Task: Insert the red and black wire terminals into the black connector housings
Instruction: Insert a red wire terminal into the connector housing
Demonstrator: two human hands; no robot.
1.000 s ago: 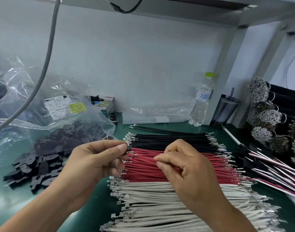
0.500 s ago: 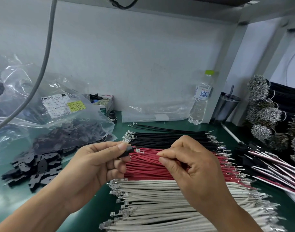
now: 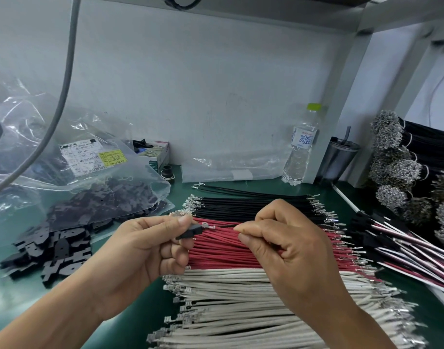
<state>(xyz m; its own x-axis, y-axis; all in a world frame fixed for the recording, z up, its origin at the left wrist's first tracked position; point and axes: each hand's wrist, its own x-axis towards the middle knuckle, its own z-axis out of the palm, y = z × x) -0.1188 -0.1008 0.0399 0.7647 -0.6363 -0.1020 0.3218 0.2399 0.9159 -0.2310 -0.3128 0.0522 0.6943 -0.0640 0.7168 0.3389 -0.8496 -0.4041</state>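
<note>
Small black plastic connector housing (image 3: 189,232) pinched between thumb and forefinger of left hand (image 3: 145,250), held above the green bench mat (image 3: 130,308), open end turned right. Thin black wire (image 3: 222,225) pinched in curled fingers of right hand (image 3: 278,245), its silver metal terminal (image 3: 207,225) just at the housing's mouth; touching or slightly apart, hard to tell. Below, flat rows of black wires (image 3: 253,206), red wires (image 3: 223,250) and white wires (image 3: 236,298). Loose black housings (image 3: 47,253) heaped at left.
</note>
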